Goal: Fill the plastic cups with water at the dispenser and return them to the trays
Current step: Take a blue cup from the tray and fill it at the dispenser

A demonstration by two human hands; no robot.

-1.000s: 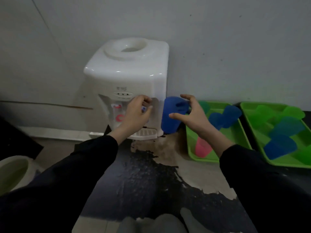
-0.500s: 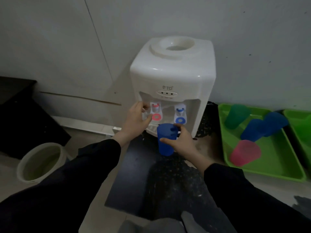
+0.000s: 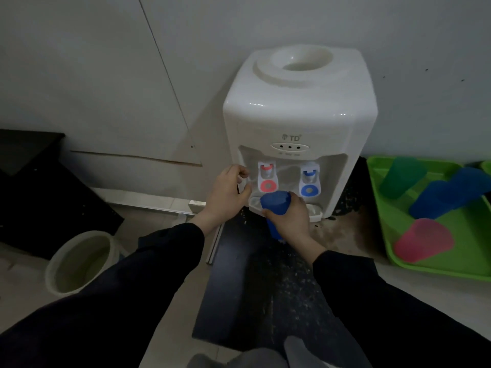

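Observation:
A white water dispenser (image 3: 300, 107) stands on the floor against the wall, with a red tap (image 3: 267, 177) and a blue tap (image 3: 309, 180). My right hand (image 3: 291, 220) grips a blue plastic cup (image 3: 275, 205), held upright just under the red tap over the drip tray. My left hand (image 3: 225, 192) rests with curled fingers on the dispenser's left front edge, beside the red tap. To the right, a green tray (image 3: 451, 266) holds a green cup (image 3: 401, 176), blue cups (image 3: 446, 192) and a pink cup (image 3: 422, 244).
A pale bucket (image 3: 79, 261) stands on the floor at the lower left. Dark furniture (image 3: 39, 187) fills the left side. A black mat (image 3: 252, 301) with wet patches lies before the dispenser. The corner of a second green tray (image 3: 486, 164) shows at the far right.
My right hand carried the blue cup from beside the trays to under the red tap. The view swung left and closer. My left hand stayed at the dispenser's front.

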